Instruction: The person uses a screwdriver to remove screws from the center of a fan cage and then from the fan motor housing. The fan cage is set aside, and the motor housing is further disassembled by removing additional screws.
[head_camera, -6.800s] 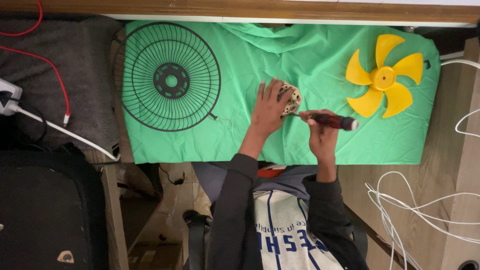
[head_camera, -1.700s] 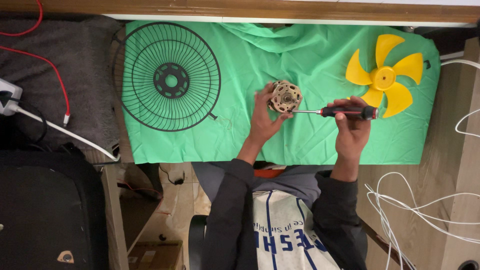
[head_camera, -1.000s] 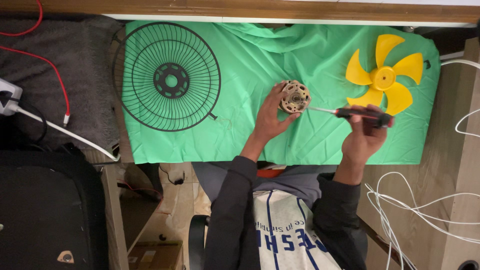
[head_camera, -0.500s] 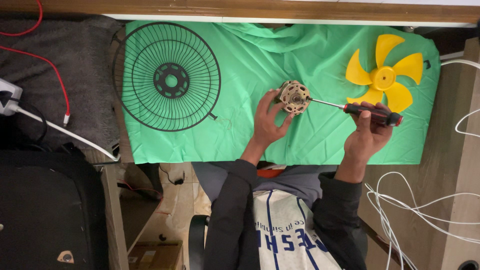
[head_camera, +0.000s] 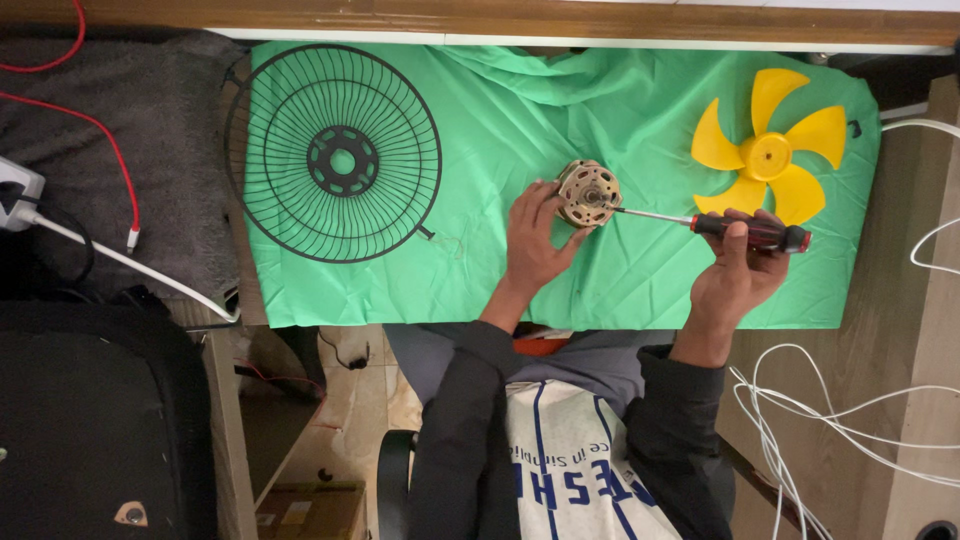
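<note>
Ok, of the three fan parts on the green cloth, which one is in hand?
The round metal motor, gripped by the left hand. The black wire grille and yellow blade lie untouched.

A makeshift home repair spot: a wooden table (head_camera: 900, 330) draped with a green cloth (head_camera: 560, 110), a black fan grille (head_camera: 335, 152) at ten o'clock, a yellow fan blade (head_camera: 768, 155) at two o'clock, loose white cables (head_camera: 830, 420) at four o'clock, tiled floor (head_camera: 350, 400) below.

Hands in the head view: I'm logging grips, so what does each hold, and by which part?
The left hand grips the small fan motor by its side. The right hand holds the screwdriver by its red-and-black handle.
</note>
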